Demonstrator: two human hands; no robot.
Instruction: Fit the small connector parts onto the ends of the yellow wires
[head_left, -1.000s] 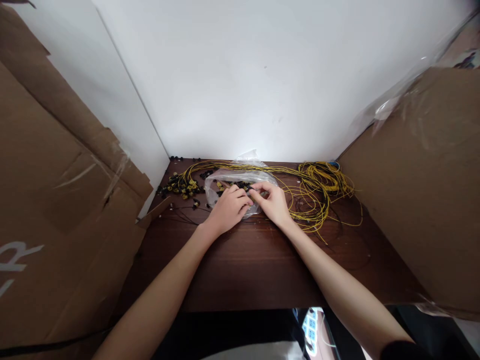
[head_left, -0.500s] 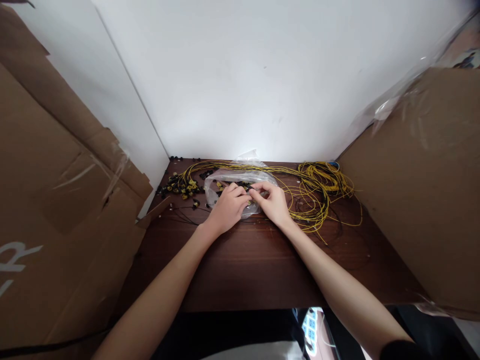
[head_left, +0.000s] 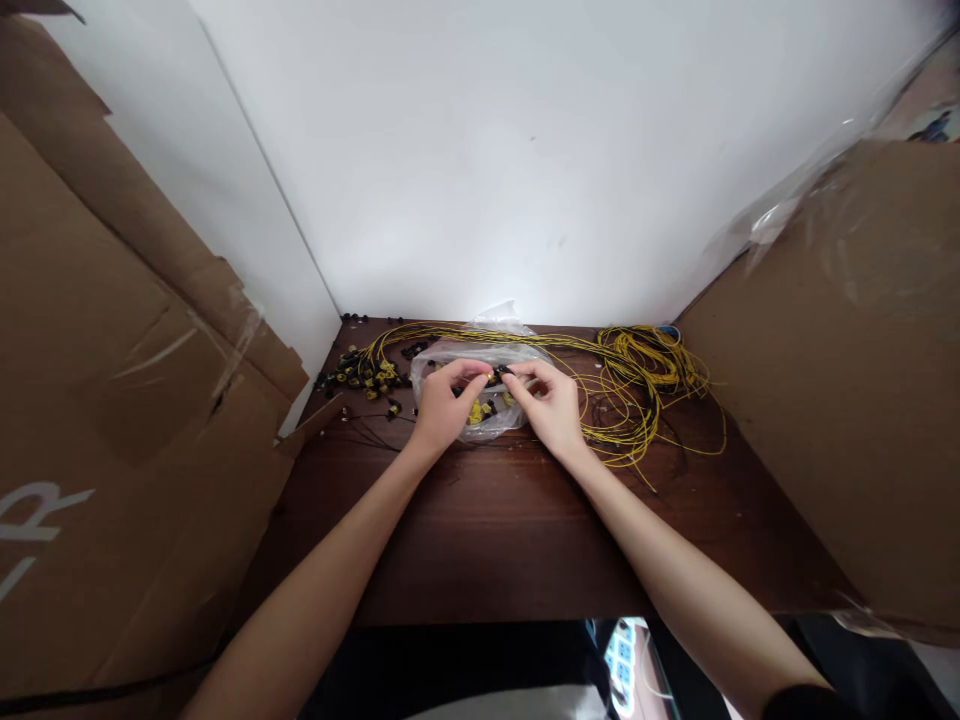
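Over a clear plastic bag [head_left: 495,430] my two hands meet, fingertips close together. My left hand [head_left: 444,402] pinches a small yellow-and-black connector [head_left: 492,378] between thumb and forefinger. On the other side my right hand [head_left: 553,402] is closed in a pinch on a small black part [head_left: 505,371], which touches or nearly touches the yellow one. Inside the bag, below the fingers, lie several yellow and black connectors [head_left: 480,411]. The exact shape of the pinched parts is too small to make out.
A bundle of yellow and black wires [head_left: 637,440] runs behind the bag and coils at the right. Loose connectors [head_left: 375,375] are heaped at the left on the brown table [head_left: 480,550]. Cardboard [head_left: 150,400] stands at both sides, a white wall [head_left: 510,180] behind.
My left hand has turned and drawn its fingers back, from lying over the bag to a pinch facing the right hand. The yellow connectors in the bag have come into sight.
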